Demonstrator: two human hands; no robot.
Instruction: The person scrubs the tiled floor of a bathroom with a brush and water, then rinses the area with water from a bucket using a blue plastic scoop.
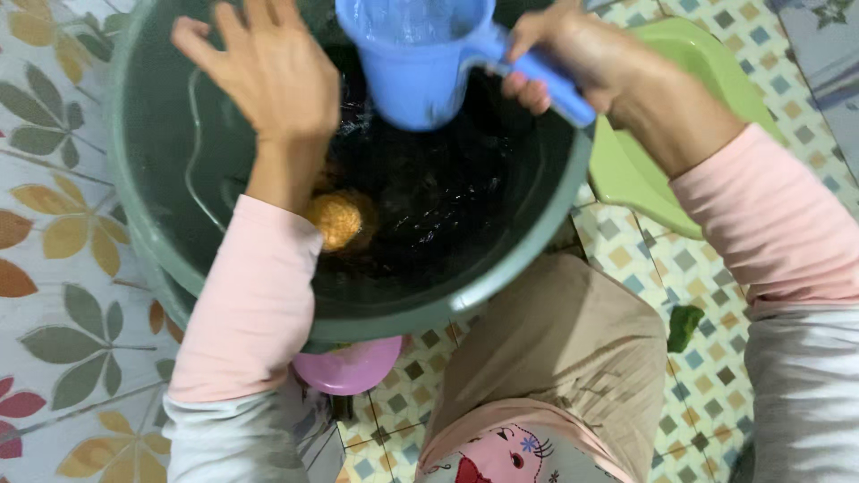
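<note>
Right hand (573, 49) is up over the big grey-green basin (528, 246), fingers (523, 89) wrapped tight around the handle of a blue plastic scoop (420, 67), and there's water sitting in that scoop, held above the dark water in the basin. The handle runs out diagonally from the cup and passes straight through the closed fist, its end poking out past the heel of the hand. Over on the other side, the left hand (268, 67) hangs above the basin with its fingers (192, 40) spread wide and slack, gripping nothing, just beside the scoop's cup but not touching it as far as I can make out. Below that left wrist, down in the water, there's a round orange-yellow lump (335, 219), possibly a sponge or scrubber; it's blurred, hard to call. Behind the right forearm, a pale green plastic stool or tub (644, 179) sits on the patterned tiled floor (716, 268). A pink bowl (353, 367) peeks out under the basin's near rim, and a small dark green scrap (684, 326) lies on the tiles.
</note>
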